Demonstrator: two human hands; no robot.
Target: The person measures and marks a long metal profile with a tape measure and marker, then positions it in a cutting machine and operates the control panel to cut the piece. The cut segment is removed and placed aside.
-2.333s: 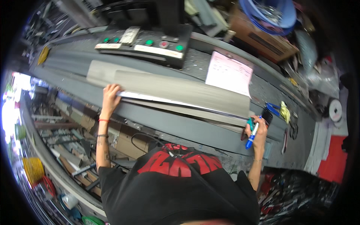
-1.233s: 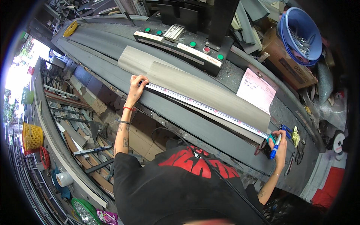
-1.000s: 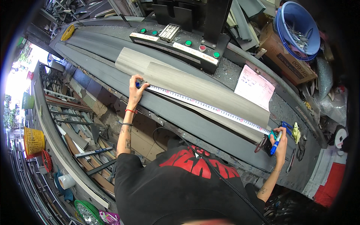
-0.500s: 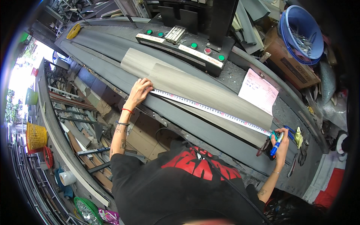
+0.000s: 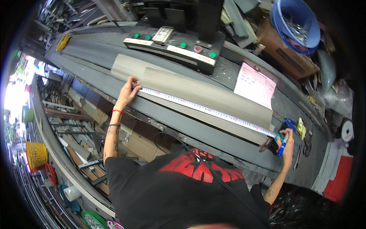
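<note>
A white tape measure blade runs taut across grey sheet pieces that overlap on the long dark bench. At its far-left end my left hand is closed, pinching the tape's tip. My right hand wraps the teal tape measure case at the sheets' right end. A blue marker is also held in those right fingers. The case is partly hidden by the hand.
Behind the sheets stands a control box with green and red buttons. A pink paper lies right of it. Pliers and a yellow rag lie at the right end. Blue buckets sit on a carton.
My left hand has shifted slightly left and is now pinching the tape's end just past the sheet edge. My right hand still grips case and marker. The whole view has shifted a little.
</note>
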